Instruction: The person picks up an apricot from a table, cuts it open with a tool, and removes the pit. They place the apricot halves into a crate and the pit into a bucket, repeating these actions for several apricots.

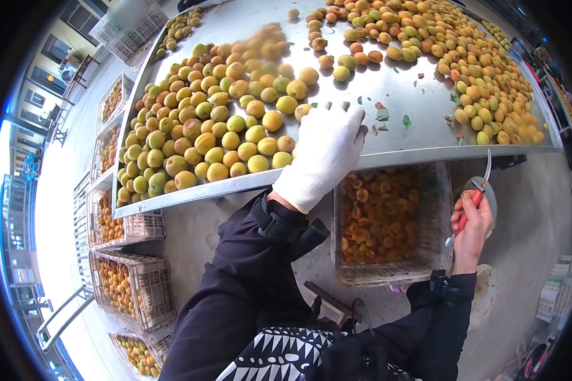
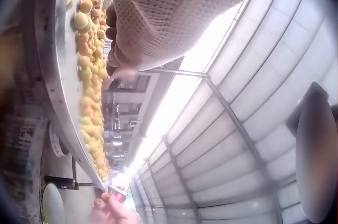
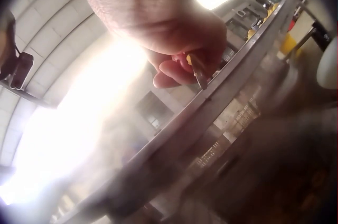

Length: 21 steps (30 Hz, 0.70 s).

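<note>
My left hand [image 1: 327,149], in a white knit glove with darkened fingertips, reaches over the metal table [image 1: 394,151] at the right side of a pile of whole apricots [image 1: 216,136]. Its fingers point forward and bend loosely downward, close to an apricot [image 1: 303,112]; no fruit shows in its grasp. Beyond the table's front edge, my bare right hand [image 1: 471,232] grips a red-handled knife [image 1: 470,213]. The thin curved blade points up toward the table edge, and a metal end shows below the fist. In the right wrist view, a metal tip sticks out from the curled fingers.
Below the table edge, between my arms, stands a plastic crate [image 1: 395,279] of halved apricots. More apricots [image 1: 483,95] cover the table's right side, with green leaf scraps [image 1: 382,115] nearby. Apricot-filled crates [image 1: 165,289] line the left floor. A pale round container [image 1: 487,289] stands at right.
</note>
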Tool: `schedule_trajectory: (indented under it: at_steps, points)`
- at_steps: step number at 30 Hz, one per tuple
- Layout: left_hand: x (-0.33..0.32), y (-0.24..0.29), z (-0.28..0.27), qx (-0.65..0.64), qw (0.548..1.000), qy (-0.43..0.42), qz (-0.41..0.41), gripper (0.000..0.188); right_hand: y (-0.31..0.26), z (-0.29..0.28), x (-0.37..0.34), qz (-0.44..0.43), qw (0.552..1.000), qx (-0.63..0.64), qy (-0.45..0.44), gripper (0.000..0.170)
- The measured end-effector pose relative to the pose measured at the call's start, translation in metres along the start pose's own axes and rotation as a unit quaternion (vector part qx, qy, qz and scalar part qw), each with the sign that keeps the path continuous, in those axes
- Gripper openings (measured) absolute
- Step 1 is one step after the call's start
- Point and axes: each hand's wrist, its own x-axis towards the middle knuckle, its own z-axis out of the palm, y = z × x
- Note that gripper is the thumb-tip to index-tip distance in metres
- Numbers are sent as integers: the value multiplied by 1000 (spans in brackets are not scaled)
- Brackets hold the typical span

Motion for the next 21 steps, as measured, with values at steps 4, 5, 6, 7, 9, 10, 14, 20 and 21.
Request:
schedule_trajectory:
  at_steps: [4, 5, 6, 7, 9, 10, 14, 20, 21]
  points:
    - [-4, -9, -4, -4, 1000, 0, -19, 18, 6, 4, 3, 25, 999, 22, -8, 11]
    - [-4, -9, -4, -6, 1000, 5, -20, 19, 7, 5, 3, 31, 999, 27, -3, 11]
    - [-4, -10, -4, -2, 1000, 6, -25, 19, 8, 6, 3, 32, 999, 26, -10, 11]
    - [-3, -10, -5, -11, 999, 8, -29, 19, 9, 7, 3, 31, 999, 24, -12, 11]
    - [-4, -12, -12, -26, 999, 2, -35, 19, 8, 11, 2, 29, 999, 16, -15, 10]
    - [-5, -14, -16, -23, 999, 5, -40, 19, 8, 13, 2, 29, 999, 15, -21, 10]
    - [-14, -34, -41, 15, 994, 88, -59, 14, 9, 15, 3, 28, 999, 2, -29, 10]
    - [-64, -98, -103, 190, 969, 2, -156, 14, 9, 14, 3, 43, 997, 40, -43, 10]
    - [-74, -109, -109, 211, 962, -36, -168, 13, 8, 14, 2, 48, 997, 49, -46, 10]
